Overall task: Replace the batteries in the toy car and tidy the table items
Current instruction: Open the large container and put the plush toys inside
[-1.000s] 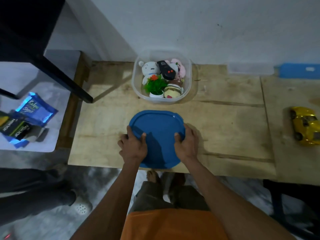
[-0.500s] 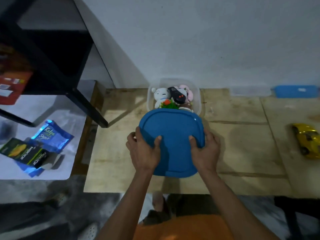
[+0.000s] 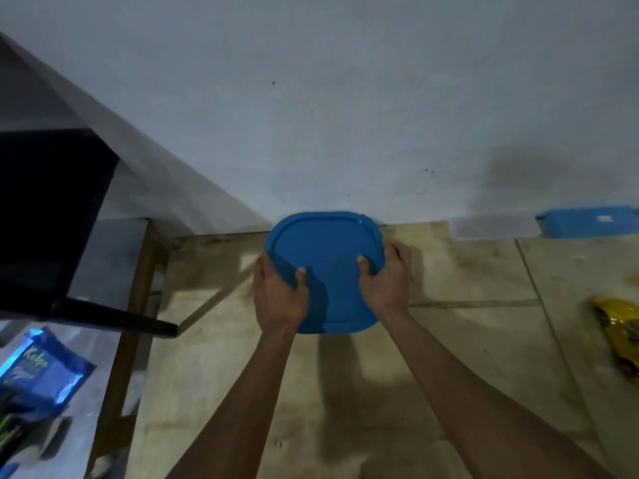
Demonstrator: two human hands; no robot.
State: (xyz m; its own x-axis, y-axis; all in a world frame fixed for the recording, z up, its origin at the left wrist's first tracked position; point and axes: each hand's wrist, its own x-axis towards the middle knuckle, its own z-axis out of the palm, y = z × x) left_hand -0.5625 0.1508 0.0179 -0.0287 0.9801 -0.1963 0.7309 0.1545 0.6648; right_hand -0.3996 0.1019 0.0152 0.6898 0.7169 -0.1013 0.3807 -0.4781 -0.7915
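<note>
Holding the blue lid (image 3: 325,271) by its two sides, the left hand (image 3: 278,292) and right hand (image 3: 385,278) have carried it forward; it now hides the container completely. Closing seems near. The toy car (image 3: 619,335) lies far right of the right hand.

Only one text can be read — the word "Kalpa", in light slanted letters on the blue foil pouch (image 3: 45,375) at the lower left. A second line below it is too blurred to read. The white label on the blue box (image 3: 587,221) by the wall is also not legible.
</note>
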